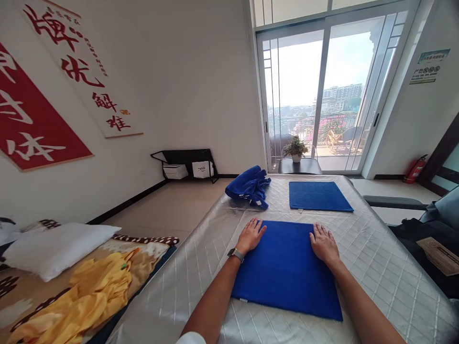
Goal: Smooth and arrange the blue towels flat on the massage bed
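A blue cloth towel (287,267) lies spread flat before me on the silvery quilted table cover (373,267), a small white tag at its near edge. On its far left corner rests my left hand (251,236), palm down with fingers stretched out and a watch on the wrist. My right hand (324,243) lies flat over the far right corner, its fingers extended too. Beyond them, a second blue towel (321,196) is laid out flat. To its left sits a crumpled heap of blue towels (247,186).
On the left is a bed with a white pillow (60,246) and a yellow garment (89,296). A chair holding a potted plant (296,150) stands past the far table edge, before the glass sliding door (294,86). Dark bags (416,248) lie at the right.
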`<act>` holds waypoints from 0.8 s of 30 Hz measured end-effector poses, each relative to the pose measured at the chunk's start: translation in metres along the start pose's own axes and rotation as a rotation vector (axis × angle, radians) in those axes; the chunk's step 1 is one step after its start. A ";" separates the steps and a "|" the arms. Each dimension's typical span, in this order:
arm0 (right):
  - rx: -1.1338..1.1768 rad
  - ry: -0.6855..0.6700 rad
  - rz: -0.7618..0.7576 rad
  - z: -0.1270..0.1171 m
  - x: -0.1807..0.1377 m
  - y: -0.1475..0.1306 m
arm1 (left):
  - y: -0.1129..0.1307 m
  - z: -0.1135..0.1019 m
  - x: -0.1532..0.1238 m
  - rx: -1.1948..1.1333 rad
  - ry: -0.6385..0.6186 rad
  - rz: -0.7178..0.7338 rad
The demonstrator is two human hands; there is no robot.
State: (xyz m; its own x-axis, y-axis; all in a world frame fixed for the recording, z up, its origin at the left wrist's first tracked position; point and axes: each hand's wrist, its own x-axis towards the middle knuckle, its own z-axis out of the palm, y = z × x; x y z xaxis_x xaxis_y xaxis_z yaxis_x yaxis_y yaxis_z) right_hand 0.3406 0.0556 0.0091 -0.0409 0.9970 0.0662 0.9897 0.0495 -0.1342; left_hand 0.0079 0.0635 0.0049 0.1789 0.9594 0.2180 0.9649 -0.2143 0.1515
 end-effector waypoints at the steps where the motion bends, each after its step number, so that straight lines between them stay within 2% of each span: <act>1: -0.006 -0.003 0.002 0.000 0.000 0.000 | -0.005 0.001 0.001 -0.007 -0.006 0.000; 6: -0.025 -0.038 0.013 -0.003 0.000 -0.002 | -0.014 0.006 0.002 -0.039 -0.013 0.016; 16: -0.082 -0.004 0.019 -0.006 -0.003 -0.005 | -0.007 -0.001 -0.002 -0.064 -0.007 -0.027; 24: -0.010 -0.070 0.020 -0.007 -0.009 -0.006 | -0.005 0.001 -0.002 -0.024 0.003 -0.018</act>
State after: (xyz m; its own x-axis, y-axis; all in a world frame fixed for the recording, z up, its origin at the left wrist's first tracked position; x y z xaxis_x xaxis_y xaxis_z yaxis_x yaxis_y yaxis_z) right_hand 0.3357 0.0463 0.0165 -0.0304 0.9995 -0.0058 0.9918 0.0294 -0.1244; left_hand 0.0028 0.0624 0.0025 0.1608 0.9627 0.2176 0.9631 -0.2013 0.1788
